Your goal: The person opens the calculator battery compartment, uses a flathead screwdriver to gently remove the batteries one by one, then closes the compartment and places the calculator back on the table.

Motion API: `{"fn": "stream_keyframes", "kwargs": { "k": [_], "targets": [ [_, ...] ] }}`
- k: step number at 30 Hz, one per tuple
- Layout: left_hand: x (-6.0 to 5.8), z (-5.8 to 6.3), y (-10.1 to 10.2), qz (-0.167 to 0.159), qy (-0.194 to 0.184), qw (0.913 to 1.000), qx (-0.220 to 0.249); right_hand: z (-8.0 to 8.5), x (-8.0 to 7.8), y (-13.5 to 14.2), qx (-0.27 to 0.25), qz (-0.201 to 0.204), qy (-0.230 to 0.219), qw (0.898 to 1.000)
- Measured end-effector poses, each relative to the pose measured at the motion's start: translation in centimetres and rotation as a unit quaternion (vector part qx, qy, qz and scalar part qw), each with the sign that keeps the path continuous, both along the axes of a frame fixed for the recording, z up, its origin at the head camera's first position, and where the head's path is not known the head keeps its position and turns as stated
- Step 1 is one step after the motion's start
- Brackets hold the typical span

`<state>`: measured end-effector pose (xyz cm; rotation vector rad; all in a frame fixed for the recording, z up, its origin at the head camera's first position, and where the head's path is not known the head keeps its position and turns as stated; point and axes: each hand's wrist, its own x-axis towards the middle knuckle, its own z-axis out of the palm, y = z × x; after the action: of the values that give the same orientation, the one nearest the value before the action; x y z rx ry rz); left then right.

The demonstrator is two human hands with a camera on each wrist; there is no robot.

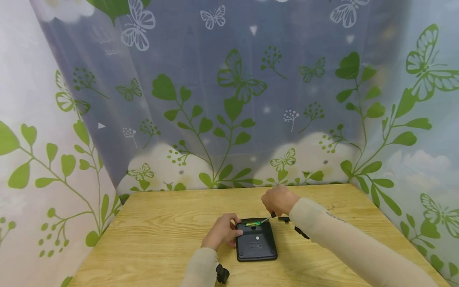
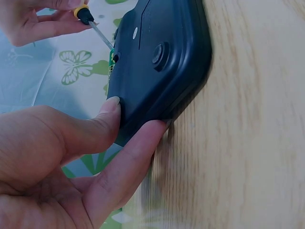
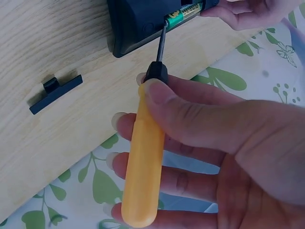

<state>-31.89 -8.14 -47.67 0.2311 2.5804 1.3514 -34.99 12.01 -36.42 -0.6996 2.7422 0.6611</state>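
A black calculator-like device (image 1: 256, 247) lies face down on the wooden table, its battery slot uncovered. In that slot sits a green battery (image 3: 183, 15). My left hand (image 1: 223, 232) grips the device's left edge, thumb on top and fingers at the side. With my right hand (image 3: 200, 129) I hold a screwdriver by its yellow handle (image 3: 144, 162), thumb and fingers around it. The metal shaft (image 3: 161, 45) reaches into the slot, its tip right at one end of the battery.
A small black battery cover (image 3: 56, 93) lies on the table to the right of the device. The wooden table (image 1: 161, 223) ends at a printed cloth backdrop (image 1: 193, 119) with leaves and butterflies. Black straps (image 1: 222, 274) sit on the wrists.
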Motion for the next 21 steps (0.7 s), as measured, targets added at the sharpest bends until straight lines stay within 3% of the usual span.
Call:
{"fn": "stream_keyframes", "kwargs": {
  "k": [10,21],
  "targets": [
    [-0.1,-0.1,0.0,-0.003,0.003,1.0000,0.004,1.1,1.0,-0.7,0.013,-0.003,0.015,1.000],
    [0.0,-0.2,0.0,-0.008,0.005,0.9999,0.008,1.1,1.9,-2.0,0.057,0.033,0.049,0.997]
  ]
}}
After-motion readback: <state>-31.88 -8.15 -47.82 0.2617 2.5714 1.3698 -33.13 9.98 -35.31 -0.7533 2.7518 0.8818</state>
